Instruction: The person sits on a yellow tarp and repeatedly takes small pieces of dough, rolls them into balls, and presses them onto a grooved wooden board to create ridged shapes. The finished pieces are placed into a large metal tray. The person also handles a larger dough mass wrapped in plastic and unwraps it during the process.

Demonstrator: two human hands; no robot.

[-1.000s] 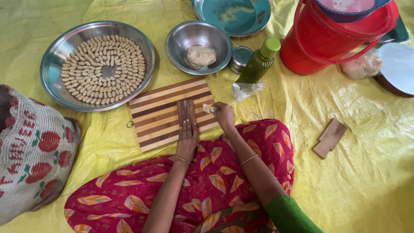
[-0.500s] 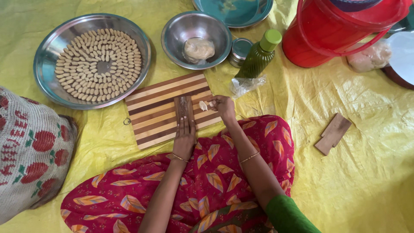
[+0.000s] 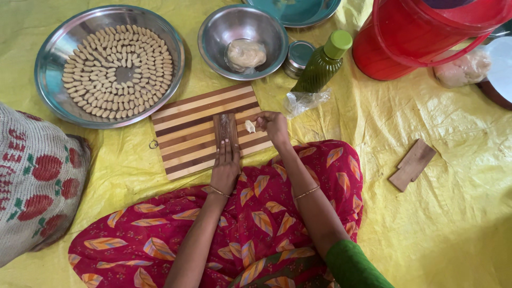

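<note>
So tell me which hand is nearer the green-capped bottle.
Right. The right hand, pinching a small dough piece, sits just below-left of the green-capped bottle; the left hand rests farther away on the ridged block.

Head camera looks steeply down, near, over the striped board (image 3: 205,130).

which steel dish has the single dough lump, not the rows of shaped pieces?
The smaller round steel bowl, right of the wide tray. It holds one dough lump; the tray holds the ringed pieces.
</note>
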